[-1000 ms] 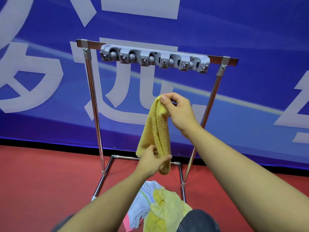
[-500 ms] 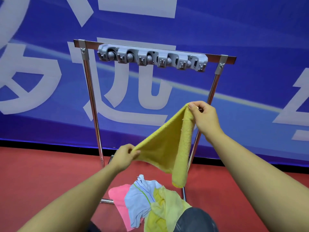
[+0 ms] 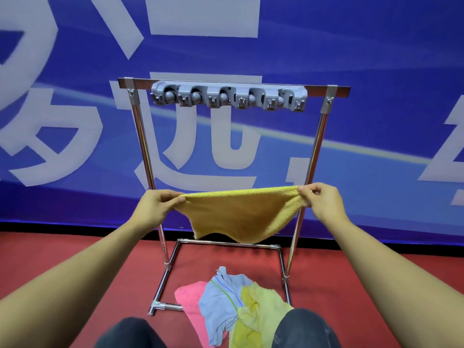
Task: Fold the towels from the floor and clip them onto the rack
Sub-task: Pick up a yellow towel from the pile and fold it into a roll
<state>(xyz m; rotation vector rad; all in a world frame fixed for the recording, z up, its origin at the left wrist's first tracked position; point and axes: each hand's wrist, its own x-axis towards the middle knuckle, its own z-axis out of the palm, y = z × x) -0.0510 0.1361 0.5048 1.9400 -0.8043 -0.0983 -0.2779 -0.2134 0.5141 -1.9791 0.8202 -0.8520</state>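
Both hands have moved apart, and the yellow towel [image 3: 238,217] is now stretched wide before the rack [image 3: 228,96]. Left hand [image 3: 157,205] and right hand [image 3: 317,200] each pinch one top corner. It looks soft and light; corners give the best hold.

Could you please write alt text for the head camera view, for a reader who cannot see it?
A person's left hand and right hand each pinch a corner of a yellow towel, stretched out in front of a metal rack whose grey clip strip holds nothing. A pile of towels lies on the red floor below.
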